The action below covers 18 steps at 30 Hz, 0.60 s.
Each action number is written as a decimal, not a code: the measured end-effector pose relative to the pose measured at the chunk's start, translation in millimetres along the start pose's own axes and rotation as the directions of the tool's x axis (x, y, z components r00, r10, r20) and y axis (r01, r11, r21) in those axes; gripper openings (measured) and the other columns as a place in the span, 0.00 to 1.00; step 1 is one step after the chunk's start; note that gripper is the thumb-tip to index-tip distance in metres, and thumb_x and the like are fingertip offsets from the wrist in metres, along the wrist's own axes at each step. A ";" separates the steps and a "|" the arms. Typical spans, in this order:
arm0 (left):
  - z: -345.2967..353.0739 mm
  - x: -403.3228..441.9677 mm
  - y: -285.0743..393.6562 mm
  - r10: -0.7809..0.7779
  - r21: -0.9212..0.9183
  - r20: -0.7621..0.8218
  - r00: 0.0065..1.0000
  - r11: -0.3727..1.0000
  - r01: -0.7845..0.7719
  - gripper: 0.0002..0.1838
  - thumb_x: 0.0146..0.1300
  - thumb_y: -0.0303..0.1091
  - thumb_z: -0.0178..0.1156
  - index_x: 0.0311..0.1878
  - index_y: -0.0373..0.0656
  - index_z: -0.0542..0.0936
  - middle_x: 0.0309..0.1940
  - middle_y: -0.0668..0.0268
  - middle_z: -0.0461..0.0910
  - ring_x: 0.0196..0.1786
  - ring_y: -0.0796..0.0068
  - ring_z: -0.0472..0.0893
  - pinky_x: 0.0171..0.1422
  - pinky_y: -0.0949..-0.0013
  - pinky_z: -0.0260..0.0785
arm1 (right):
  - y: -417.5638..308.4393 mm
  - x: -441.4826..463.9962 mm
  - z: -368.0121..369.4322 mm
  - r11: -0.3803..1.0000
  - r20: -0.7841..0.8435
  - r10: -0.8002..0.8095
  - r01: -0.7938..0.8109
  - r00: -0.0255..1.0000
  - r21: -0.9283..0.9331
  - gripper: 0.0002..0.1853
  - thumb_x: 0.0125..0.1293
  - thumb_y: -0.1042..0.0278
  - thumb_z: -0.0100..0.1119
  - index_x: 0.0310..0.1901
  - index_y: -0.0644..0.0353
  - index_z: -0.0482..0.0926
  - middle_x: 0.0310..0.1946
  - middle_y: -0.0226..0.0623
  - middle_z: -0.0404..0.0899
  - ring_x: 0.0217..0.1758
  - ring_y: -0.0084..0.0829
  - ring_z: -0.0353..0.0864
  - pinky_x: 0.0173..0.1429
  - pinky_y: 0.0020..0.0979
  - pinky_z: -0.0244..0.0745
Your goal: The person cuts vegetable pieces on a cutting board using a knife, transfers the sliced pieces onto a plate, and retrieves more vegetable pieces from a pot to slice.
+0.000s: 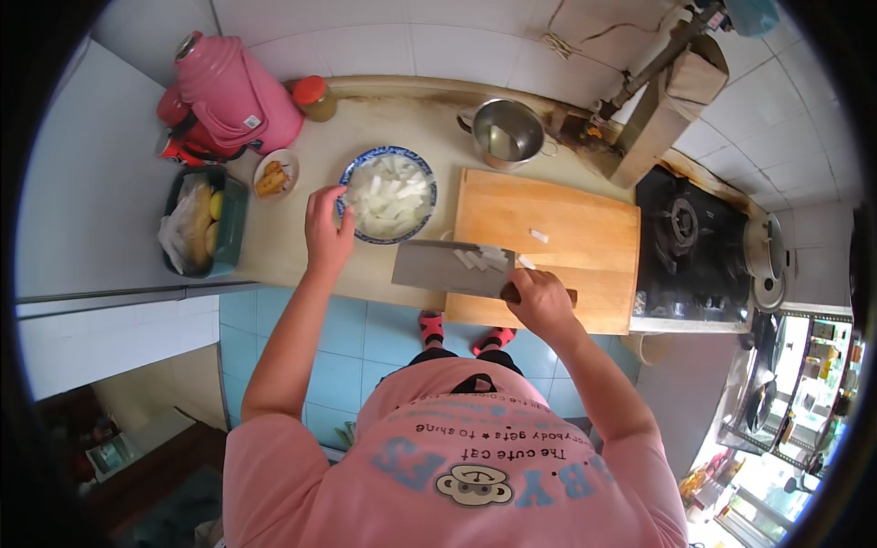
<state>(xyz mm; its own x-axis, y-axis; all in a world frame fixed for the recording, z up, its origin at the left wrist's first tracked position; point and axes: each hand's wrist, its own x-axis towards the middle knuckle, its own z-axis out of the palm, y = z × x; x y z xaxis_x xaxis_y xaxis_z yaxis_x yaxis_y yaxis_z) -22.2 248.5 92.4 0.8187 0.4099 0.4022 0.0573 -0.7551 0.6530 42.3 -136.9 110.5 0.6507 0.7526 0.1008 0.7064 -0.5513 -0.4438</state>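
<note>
My right hand (543,306) is wrapped round the dark handle of a cleaver (427,268). The broad blade lies flat over the left edge of the wooden cutting board (585,215), with several white vegetable pieces (477,260) on it. A few more white strips (539,236) lie on the board. My left hand (329,224) is at the left rim of a blue-patterned bowl (342,176), fingers apart, holding nothing. White sliced vegetable (390,194) fills the bowl. The exact kind of vegetable cannot be told.
A steel pot (508,132) stands behind the board, and a gas stove (690,247) is to its right. At left are a small dish (290,163), a green basket (234,239), a pink thermos (245,91) and a red-lidded jar (317,99).
</note>
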 end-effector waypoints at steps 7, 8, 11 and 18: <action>-0.3 9.5 11.9 0.287 0.127 0.398 0.872 0.923 -0.362 0.43 0.56 0.51 0.72 0.72 0.46 0.68 0.73 0.54 0.60 0.75 0.48 0.60 0.77 0.39 0.52 | -37.6 92.5 39.0 0.962 0.056 -0.272 0.273 0.961 -0.006 0.19 0.52 0.71 0.71 0.40 0.56 0.69 0.30 0.37 0.79 0.38 0.41 0.82 0.43 0.42 0.75; 4.2 8.5 16.7 0.261 0.147 0.481 0.837 0.917 -0.370 0.44 0.56 0.54 0.71 0.74 0.48 0.67 0.74 0.55 0.59 0.77 0.48 0.58 0.77 0.32 0.48 | -40.5 102.2 45.5 0.955 0.074 -0.292 0.295 0.954 -0.038 0.20 0.52 0.71 0.71 0.40 0.56 0.68 0.30 0.37 0.79 0.37 0.41 0.83 0.42 0.42 0.75; 19.7 10.5 15.6 0.246 0.134 0.608 0.755 0.905 -0.403 0.45 0.59 0.55 0.68 0.77 0.53 0.61 0.77 0.57 0.55 0.80 0.50 0.55 0.79 0.29 0.41 | -55.1 125.2 53.8 0.945 0.081 -0.324 0.327 0.942 -0.023 0.20 0.52 0.71 0.71 0.41 0.56 0.69 0.30 0.37 0.80 0.36 0.42 0.83 0.41 0.42 0.76; 59.5 27.6 -29.3 0.192 0.195 0.600 0.777 0.907 -0.374 0.44 0.62 0.59 0.63 0.78 0.55 0.61 0.79 0.59 0.55 0.80 0.53 0.55 0.80 0.31 0.41 | -61.9 150.6 70.3 0.926 0.119 -0.361 0.371 0.925 -0.073 0.19 0.53 0.70 0.71 0.40 0.56 0.69 0.29 0.37 0.80 0.33 0.40 0.84 0.39 0.40 0.78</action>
<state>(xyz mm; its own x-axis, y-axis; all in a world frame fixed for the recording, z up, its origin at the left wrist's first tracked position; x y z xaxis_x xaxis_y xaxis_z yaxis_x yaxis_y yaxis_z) 32.7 251.5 46.2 0.9897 -0.1328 0.0529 -0.1427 -0.9377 0.3166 77.1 35.9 90.6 0.3136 0.9381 0.1473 0.9156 -0.2576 -0.3089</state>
